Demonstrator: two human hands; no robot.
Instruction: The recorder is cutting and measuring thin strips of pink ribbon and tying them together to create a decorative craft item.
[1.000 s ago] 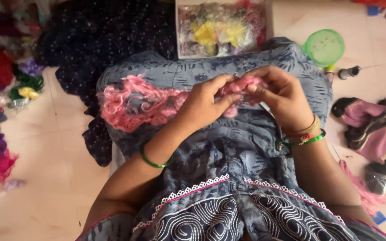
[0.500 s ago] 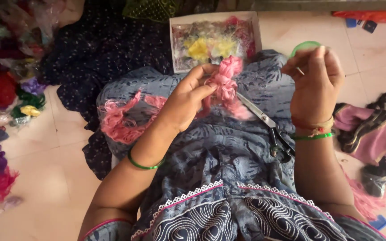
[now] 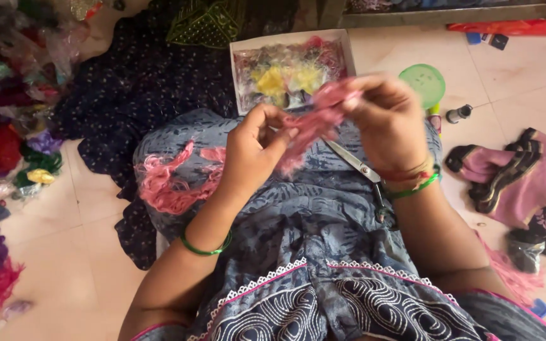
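My left hand (image 3: 251,151) and my right hand (image 3: 387,123) both pinch a strip of pink fringed thread (image 3: 314,123), stretched between them above my lap. The strip is blurred. More of the pink thread (image 3: 172,183) lies in a loose heap on my blue patterned dress (image 3: 323,233), left of my left hand. A pair of scissors (image 3: 364,177) rests on the dress under my right wrist. Green bangles sit on both wrists.
A white box of yellow and pink thread bundles (image 3: 289,69) stands on the floor ahead. A green round lid (image 3: 423,82) and a small bottle (image 3: 459,113) lie to its right. Dark dotted cloth (image 3: 134,88), coloured thread bundles (image 3: 7,151) at left, pink-black fabric (image 3: 519,170) at right.
My right hand has come back down from the right to the pink strip and grips it. The left hand has lowered a little, and the strip now spans both hands.
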